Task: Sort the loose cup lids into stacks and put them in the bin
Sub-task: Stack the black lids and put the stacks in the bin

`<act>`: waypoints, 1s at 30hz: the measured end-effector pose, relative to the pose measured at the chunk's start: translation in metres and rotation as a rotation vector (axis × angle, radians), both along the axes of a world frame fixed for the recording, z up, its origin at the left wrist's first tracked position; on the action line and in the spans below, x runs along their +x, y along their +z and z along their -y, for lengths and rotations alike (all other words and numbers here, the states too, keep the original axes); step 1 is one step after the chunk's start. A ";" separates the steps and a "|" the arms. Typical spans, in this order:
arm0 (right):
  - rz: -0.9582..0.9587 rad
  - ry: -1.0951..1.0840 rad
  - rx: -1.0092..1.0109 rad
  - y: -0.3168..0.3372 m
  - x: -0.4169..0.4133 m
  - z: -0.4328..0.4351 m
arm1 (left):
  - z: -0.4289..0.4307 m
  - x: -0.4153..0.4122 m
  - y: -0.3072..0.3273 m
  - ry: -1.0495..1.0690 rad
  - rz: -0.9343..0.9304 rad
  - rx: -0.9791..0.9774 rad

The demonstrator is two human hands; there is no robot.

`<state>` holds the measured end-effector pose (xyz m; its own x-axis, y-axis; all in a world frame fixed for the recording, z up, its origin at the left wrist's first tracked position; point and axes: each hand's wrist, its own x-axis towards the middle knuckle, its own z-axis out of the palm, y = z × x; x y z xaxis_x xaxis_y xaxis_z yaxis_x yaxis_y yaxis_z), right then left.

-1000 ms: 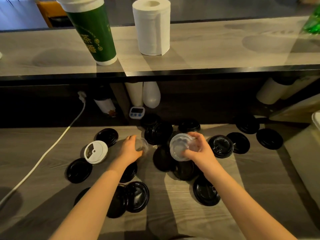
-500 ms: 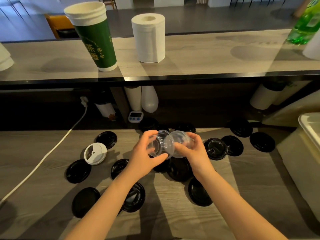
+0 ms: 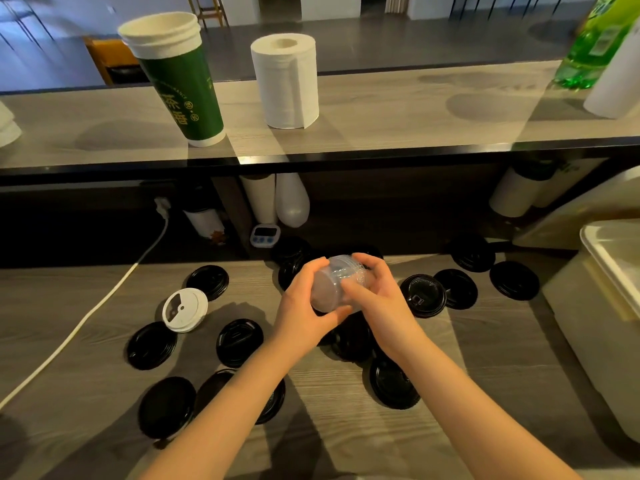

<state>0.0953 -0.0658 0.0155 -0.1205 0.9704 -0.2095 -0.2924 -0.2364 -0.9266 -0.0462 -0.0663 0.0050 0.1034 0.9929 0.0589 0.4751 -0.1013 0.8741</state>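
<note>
Here, in the head view, the left grip (image 3: 303,308) and the right grip (image 3: 382,304) both curl round a small stack of clear lids (image 3: 337,284) held above the desk (image 3: 485,358), black lids (image 3: 422,296) scattered beneath, the bin (image 3: 588,323) at the far right.

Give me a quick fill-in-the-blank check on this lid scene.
The left hand and right hand grip the clear lids; the bin stands to their ____.
The white lid lies ____ of both hands.
Most loose lids on the counter are ____.
Missing: right; left; black.
</note>
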 end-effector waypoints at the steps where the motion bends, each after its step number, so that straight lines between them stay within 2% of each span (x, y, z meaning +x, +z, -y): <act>1: 0.007 0.005 0.004 -0.001 0.002 0.000 | 0.000 0.000 0.000 -0.011 -0.008 -0.002; 6: 0.016 -0.019 -0.005 -0.005 0.013 0.002 | 0.001 -0.006 -0.001 -0.185 0.018 -0.133; 11: -0.022 0.040 -0.022 -0.008 0.030 0.004 | -0.001 -0.005 -0.005 -0.192 0.215 -0.324; 14: -0.012 0.059 -0.048 -0.013 0.038 0.006 | -0.005 -0.001 -0.011 -0.192 0.236 -0.404; 18: 0.164 0.078 -0.129 -0.028 0.048 0.005 | -0.009 0.004 -0.026 -0.156 0.195 -0.415; 21: 0.333 0.058 -0.185 -0.044 0.057 -0.004 | -0.018 -0.002 -0.037 -0.027 0.185 -0.392; 23: 0.508 -0.027 -0.184 -0.056 0.062 -0.017 | -0.028 -0.007 -0.038 0.082 0.199 -0.368; 25: 0.763 -0.074 -0.132 -0.065 0.066 -0.035 | -0.037 -0.012 -0.036 0.143 0.204 -0.366; 27: 0.977 -0.008 -0.065 -0.073 0.067 -0.056 | -0.044 -0.015 -0.034 0.164 0.204 -0.371; 30: 1.160 0.161 -0.054 -0.082 0.062 -0.084 | -0.049 -0.017 -0.033 0.181 0.208 -0.386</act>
